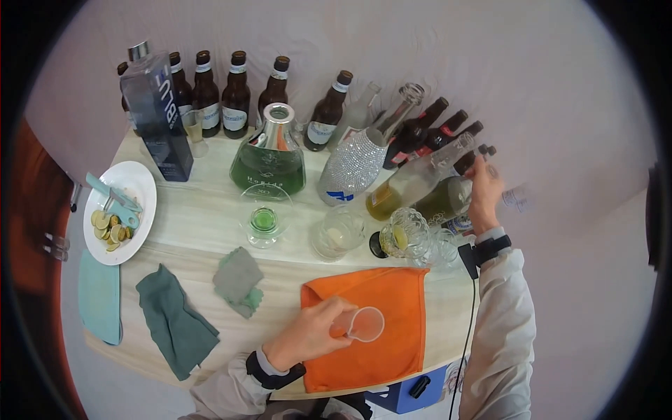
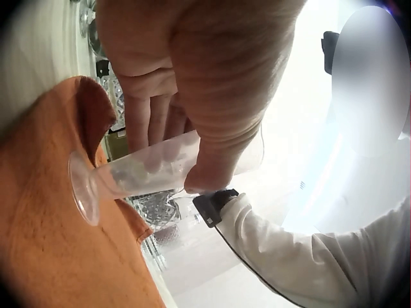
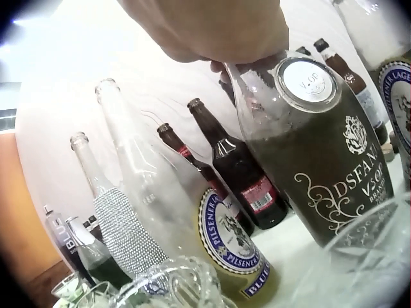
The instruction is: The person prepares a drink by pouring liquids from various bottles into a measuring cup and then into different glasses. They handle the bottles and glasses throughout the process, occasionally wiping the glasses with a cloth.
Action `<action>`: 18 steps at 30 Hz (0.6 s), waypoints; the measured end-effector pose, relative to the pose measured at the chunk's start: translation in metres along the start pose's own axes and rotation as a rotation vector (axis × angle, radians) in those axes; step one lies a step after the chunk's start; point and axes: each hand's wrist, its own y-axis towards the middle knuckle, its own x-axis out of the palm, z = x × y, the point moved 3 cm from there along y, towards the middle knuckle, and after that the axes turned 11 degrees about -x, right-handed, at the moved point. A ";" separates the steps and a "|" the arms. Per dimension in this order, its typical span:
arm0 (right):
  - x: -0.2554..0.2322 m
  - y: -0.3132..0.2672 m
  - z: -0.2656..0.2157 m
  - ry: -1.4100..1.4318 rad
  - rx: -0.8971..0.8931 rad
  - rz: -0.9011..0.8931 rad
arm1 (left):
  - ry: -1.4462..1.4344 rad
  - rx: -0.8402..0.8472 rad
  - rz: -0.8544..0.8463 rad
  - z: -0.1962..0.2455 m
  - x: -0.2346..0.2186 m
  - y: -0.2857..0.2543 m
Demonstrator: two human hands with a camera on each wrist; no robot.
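Held in my left hand (image 1: 308, 334) is a clear measuring cylinder (image 2: 138, 172) with a round foot and a pouring lip. Thumb and fingers wrap its upper part, over an orange cloth (image 1: 400, 304). At the far right, my right hand (image 1: 485, 196) grips the neck of a dark-filled brandy bottle (image 3: 314, 151) marked VSOP, which stands among other bottles. Close by is a clear bottle with a blue Pilsener label (image 3: 231, 237) and yellowish liquid. A cut-glass goblet (image 1: 413, 227) stands in front of these bottles.
Brown beer bottles (image 1: 236, 101) line the back wall. A green decanter (image 1: 268, 164), rhinestone-covered bottle (image 1: 353, 164) and tall blue bottle (image 1: 157, 115) stand forward of them. Glasses (image 1: 337, 231) occupy the middle. A plate (image 1: 143, 231) holds lime slices and a knife; folded cloths (image 1: 175, 318) lie left.
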 end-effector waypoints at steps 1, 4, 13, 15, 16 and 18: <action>0.000 -0.002 0.005 0.004 0.017 0.003 | 0.013 0.005 0.004 0.002 -0.001 0.000; 0.001 -0.010 0.003 0.025 0.029 0.021 | 0.034 0.001 0.002 0.004 -0.001 0.001; -0.038 -0.061 0.002 -0.159 -0.278 0.006 | 0.064 -0.052 0.026 0.004 0.000 -0.001; -0.067 -0.131 -0.037 0.084 -0.242 -0.028 | 0.046 -0.082 0.061 0.002 -0.002 -0.002; -0.081 -0.173 -0.038 -0.011 -0.264 -0.142 | 0.048 -0.072 0.047 0.001 -0.001 -0.002; -0.070 -0.245 -0.047 0.146 -0.144 -0.356 | 0.038 -0.069 0.035 0.001 0.001 0.001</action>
